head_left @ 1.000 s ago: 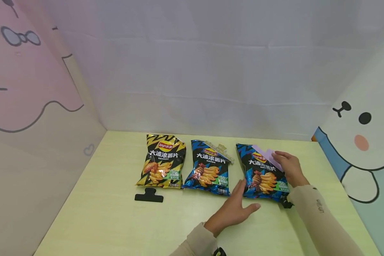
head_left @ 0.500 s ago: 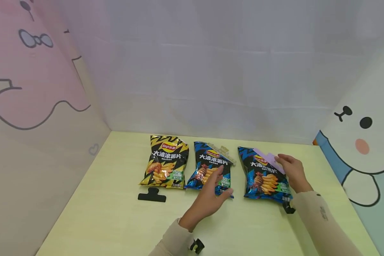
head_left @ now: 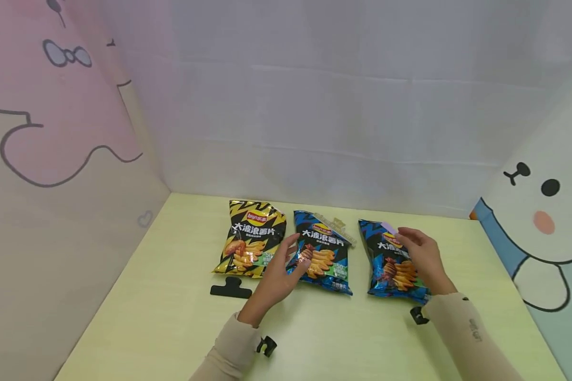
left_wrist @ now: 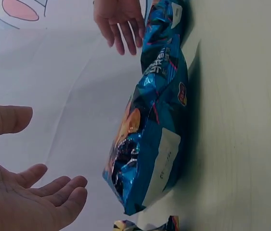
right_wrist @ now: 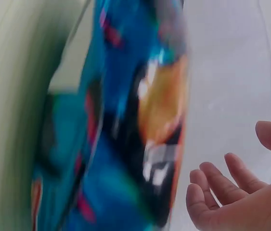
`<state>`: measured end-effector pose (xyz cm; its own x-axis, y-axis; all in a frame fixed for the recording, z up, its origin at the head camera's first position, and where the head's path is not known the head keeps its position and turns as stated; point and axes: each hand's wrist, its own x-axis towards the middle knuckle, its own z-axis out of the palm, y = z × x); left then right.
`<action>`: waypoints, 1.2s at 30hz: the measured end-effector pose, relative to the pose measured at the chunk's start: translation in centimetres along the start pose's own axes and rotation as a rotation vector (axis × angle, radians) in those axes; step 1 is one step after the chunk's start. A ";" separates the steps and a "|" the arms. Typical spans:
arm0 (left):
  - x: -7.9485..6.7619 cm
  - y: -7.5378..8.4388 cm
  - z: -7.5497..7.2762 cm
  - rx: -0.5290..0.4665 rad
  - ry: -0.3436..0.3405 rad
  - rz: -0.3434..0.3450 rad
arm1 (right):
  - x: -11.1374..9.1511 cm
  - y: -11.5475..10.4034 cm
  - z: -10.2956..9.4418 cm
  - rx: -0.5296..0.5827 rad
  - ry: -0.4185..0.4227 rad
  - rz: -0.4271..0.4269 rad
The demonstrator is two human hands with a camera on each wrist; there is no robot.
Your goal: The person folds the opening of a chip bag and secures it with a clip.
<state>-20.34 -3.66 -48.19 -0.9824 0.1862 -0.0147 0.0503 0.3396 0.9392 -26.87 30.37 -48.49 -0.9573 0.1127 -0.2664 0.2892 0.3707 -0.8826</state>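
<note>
My left hand (head_left: 273,283) hovers over the gap between a yellow chip bag (head_left: 255,225) and a blue chip bag (head_left: 321,256), holding nothing. In the left wrist view its thumb and fingers (left_wrist: 70,195) are spread apart beside the blue bag. Over the right blue chip bag (head_left: 386,270) hangs my right hand (head_left: 426,264), partly covering it. The right wrist view has its fingers (right_wrist: 226,185) loosely bent, with nothing between them and the thumb. A purple bag clip (head_left: 389,228) sits across that bag's top corner, mostly hidden by the hand.
A translucent yellowish bag clip (head_left: 336,227) lies across the middle bag's top right corner. Below the yellow bag, a black bag clip (head_left: 231,289) rests on the pale table (head_left: 333,338). A fabric wall (head_left: 314,132) stands behind the bags.
My left hand has moved left, from beside the right blue bag to between the yellow and middle bags. My right hand has let go of the purple clip and shifted slightly left.
</note>
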 end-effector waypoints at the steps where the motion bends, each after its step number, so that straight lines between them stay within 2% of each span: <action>1: 0.0 -0.1 -0.2 0.004 0.009 -0.014 | -0.1 -0.1 0.2 -0.002 -0.018 -0.011; 6: -0.1 -1.0 -1.2 0.028 0.057 -0.014 | -0.5 -0.8 1.7 0.012 -0.075 -0.061; 9: 0.1 -1.4 -2.1 0.052 0.113 0.003 | -0.4 -1.8 2.4 0.035 -0.097 -0.099; 14: 0.6 -1.9 -3.9 0.085 0.209 -0.012 | 0.0 -3.7 3.7 0.072 -0.104 -0.135; 18: 0.8 -2.2 -4.5 0.094 0.234 -0.043 | -0.1 -4.7 4.3 0.085 -0.102 -0.146; 25: 1.4 -3.0 -5.3 0.135 0.284 -0.046 | 0.0 -5.8 6.0 0.146 -0.176 -0.175; 30: 1.9 -3.5 -6.7 0.164 0.307 -0.074 | 0.3 -7.1 8.4 0.185 -0.235 -0.186; 36: 2.7 -4.3 -7.8 0.189 0.355 -0.154 | 0.5 -8.5 11.6 0.223 -0.338 -0.217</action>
<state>-24.59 -11.84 -49.57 -0.9804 -0.1970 0.0002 -0.1019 0.5078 0.8555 -29.83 16.56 -45.60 -0.9527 -0.2667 -0.1455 0.1108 0.1411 -0.9838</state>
